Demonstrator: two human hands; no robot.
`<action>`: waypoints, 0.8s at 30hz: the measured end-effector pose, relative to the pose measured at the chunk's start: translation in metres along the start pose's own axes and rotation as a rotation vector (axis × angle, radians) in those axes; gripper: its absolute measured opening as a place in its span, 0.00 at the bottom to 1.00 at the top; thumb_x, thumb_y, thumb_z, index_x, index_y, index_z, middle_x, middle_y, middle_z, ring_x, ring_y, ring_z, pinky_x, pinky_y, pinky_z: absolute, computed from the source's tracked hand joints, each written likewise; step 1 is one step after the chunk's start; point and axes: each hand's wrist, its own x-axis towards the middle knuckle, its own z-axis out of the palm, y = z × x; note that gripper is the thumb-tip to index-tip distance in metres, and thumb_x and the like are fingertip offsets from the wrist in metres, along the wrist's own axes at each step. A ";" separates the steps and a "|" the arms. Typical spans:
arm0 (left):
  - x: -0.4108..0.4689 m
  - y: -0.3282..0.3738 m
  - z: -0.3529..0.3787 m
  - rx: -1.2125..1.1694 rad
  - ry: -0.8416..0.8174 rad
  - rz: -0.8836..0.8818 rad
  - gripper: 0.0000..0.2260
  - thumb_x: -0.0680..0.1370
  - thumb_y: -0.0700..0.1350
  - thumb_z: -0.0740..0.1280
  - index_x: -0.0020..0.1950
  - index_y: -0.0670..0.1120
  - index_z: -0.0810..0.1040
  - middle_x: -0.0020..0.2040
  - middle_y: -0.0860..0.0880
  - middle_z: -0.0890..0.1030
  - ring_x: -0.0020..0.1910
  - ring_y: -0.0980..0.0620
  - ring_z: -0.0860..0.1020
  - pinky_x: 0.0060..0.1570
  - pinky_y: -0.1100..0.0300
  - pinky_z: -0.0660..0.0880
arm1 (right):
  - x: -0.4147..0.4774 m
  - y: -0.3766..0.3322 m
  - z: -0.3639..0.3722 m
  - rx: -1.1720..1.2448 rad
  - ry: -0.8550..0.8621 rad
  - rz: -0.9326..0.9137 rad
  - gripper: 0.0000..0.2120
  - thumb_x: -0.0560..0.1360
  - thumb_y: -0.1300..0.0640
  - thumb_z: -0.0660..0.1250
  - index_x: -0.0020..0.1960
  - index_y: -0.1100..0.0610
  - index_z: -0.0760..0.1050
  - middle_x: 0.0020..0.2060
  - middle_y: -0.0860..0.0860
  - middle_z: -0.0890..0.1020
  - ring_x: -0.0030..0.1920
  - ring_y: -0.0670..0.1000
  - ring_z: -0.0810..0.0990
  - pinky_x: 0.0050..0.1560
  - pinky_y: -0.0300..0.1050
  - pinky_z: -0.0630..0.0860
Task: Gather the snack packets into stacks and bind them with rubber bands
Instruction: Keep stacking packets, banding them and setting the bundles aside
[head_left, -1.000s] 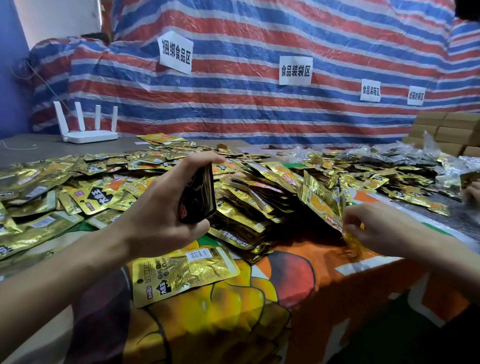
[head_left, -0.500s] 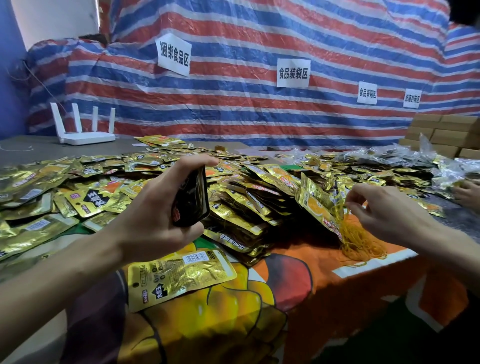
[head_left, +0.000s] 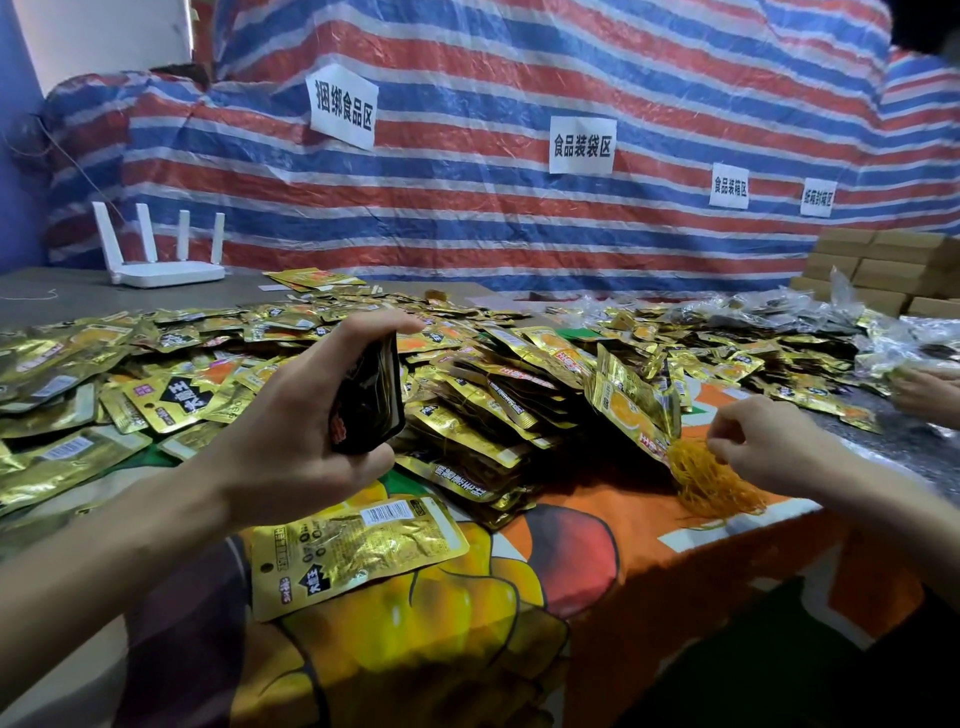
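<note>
The left hand (head_left: 301, 421) grips a stack (head_left: 370, 395) of dark snack packets on edge, thumb under the bottom end and fingertips curled over the top. The stack's long axis stands nearly upright, tipped a little away from the person, and one broad face is turned toward the right hand (head_left: 769, 447). That hand is off to the right of the stack and well apart from it. Its fingers are drawn together, pinching at the top of a tangle of orange rubber bands (head_left: 714, 483) that lies just under and in front of its fingertips. Whether a single band is caught cannot be told.

So the bands lie on the right hand's side, far from the left, and the step in hand looks like picking one out. The coming move turns on the gap between the two hands. A band carried leftward would likely have to be spread and slipped over the stack's free top or bottom end, across its short waist, which the left hand's grip partly covers.

A loose gold packet (head_left: 358, 551) lies flat just below the left hand, and the unsorted heap of packets (head_left: 493, 400) fills the space between and beyond both hands
</note>
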 end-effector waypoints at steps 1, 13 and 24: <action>0.000 0.000 0.000 0.005 -0.002 0.000 0.37 0.66 0.34 0.70 0.72 0.55 0.65 0.44 0.69 0.72 0.33 0.63 0.74 0.28 0.75 0.66 | 0.000 0.002 0.002 0.019 -0.010 0.008 0.05 0.79 0.62 0.68 0.45 0.58 0.81 0.38 0.51 0.83 0.37 0.50 0.80 0.40 0.47 0.77; 0.007 0.004 0.008 -0.020 -0.025 0.007 0.36 0.66 0.34 0.70 0.72 0.53 0.65 0.43 0.65 0.70 0.34 0.62 0.75 0.27 0.73 0.68 | 0.008 0.033 -0.001 0.035 -0.050 0.181 0.15 0.73 0.71 0.63 0.50 0.59 0.85 0.48 0.57 0.86 0.48 0.57 0.82 0.49 0.52 0.82; 0.009 0.005 0.012 -0.024 -0.043 0.011 0.36 0.66 0.34 0.70 0.71 0.52 0.66 0.45 0.69 0.72 0.35 0.63 0.76 0.27 0.74 0.67 | 0.024 0.053 0.017 0.053 -0.015 0.207 0.11 0.75 0.68 0.68 0.53 0.59 0.84 0.49 0.58 0.85 0.45 0.57 0.84 0.44 0.50 0.82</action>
